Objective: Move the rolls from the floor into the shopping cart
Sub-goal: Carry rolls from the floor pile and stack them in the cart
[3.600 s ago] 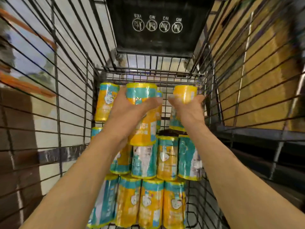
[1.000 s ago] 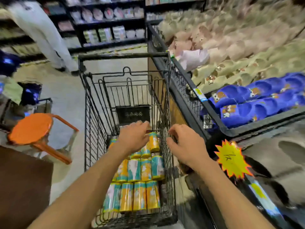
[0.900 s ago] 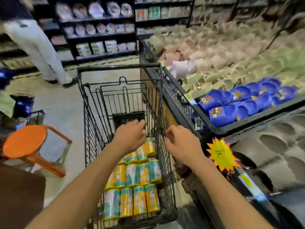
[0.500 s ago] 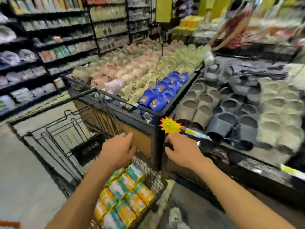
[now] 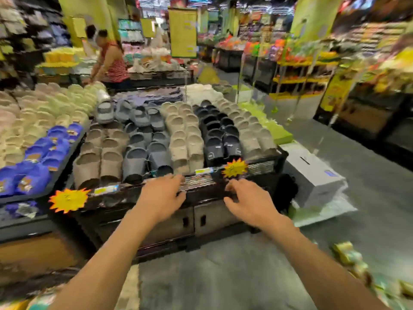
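Note:
Both of my hands are stretched out in front of me and hold nothing. My left hand [image 5: 162, 196] has its fingers loosely spread, and so does my right hand [image 5: 249, 201]. Blurred yellow and teal rolls [image 5: 348, 256] lie on the grey floor at the lower right, below and right of my right forearm. The shopping cart is almost out of frame; only a blurred strip with yellow and teal rolls [image 5: 26, 302] shows at the bottom left corner.
A black display table of slippers [image 5: 156, 193] stands straight ahead, with star-shaped price tags [image 5: 234, 167] on its edge. A white box [image 5: 312, 173] sits on the floor to its right. A person [image 5: 110, 61] leans over a far display. Grey floor [image 5: 223, 276] lies below my hands.
My view has swung to the right, away from the cart and across the slipper displays. Both hands have let go of the rolls placed in the cart and now hang free with nothing in them.

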Demonstrator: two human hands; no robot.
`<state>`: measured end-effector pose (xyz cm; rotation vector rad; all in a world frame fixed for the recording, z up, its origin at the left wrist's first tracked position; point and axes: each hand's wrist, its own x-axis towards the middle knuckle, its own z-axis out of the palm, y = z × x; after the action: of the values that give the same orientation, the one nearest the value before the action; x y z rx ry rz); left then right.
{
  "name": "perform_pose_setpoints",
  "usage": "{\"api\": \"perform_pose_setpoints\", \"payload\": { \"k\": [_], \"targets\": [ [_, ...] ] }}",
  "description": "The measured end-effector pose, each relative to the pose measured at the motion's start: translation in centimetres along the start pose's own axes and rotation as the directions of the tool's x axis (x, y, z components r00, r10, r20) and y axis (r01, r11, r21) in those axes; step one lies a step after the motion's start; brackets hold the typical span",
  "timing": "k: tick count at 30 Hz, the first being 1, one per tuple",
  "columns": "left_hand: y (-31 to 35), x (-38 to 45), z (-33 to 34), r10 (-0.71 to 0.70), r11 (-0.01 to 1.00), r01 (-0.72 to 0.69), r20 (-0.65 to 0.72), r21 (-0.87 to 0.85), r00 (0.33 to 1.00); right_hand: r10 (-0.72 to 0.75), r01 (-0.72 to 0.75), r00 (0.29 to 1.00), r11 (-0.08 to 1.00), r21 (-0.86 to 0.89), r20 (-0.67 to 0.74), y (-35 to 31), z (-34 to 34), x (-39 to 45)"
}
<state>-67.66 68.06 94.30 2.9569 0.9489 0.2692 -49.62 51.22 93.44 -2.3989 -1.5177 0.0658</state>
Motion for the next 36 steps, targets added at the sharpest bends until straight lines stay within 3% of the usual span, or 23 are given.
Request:
{"api": "perform_pose_setpoints", "payload": {
  "k": [5,11,15,19,26,32,36],
  "targets": [
    [19.1,6.0,3.1,0.29,0.952,-0.28,0.064,-0.123,0.955,0.357,-0.353,0.929,0.934,0.053,-0.102,16.0,-6.0,-12.0],
    [40.9,8.6,7.6,0.576,0.809,-0.538,0.141,-0.236,0.805,0.708,-0.706,0.688,0.704,0.078,-0.157,30.6,-10.3,-27.1],
    [53.9,9.1,8.9,0.737,0.675,-0.697,0.174,-0.243,0.653,0.845,-0.842,0.502,0.527,0.12,-0.184,36.1,-12.2,-35.3],
    [64.8,9.7,10.8,0.855,0.519,-0.812,0.169,-0.267,0.491,0.926,-0.925,0.326,0.354,0.138,-0.191,40.7,-13.2,-40.6],
    [79.5,12.5,15.1,0.931,0.356,-0.882,0.194,-0.309,0.308,0.976,-0.963,0.149,0.18,0.2,-0.161,49.9,-14.6,-43.6],
    [89.1,17.5,19.9,0.918,0.373,-0.85,0.283,-0.373,0.279,0.989,-0.978,0.076,0.099,0.183,-0.128,59.5,-16.7,-43.5],
    [93.9,20.1,22.6,0.909,0.385,-0.841,0.313,-0.38,0.275,0.991,-0.974,0.091,0.108,0.199,-0.095,66.2,-17.4,-43.8]
  ]
}}
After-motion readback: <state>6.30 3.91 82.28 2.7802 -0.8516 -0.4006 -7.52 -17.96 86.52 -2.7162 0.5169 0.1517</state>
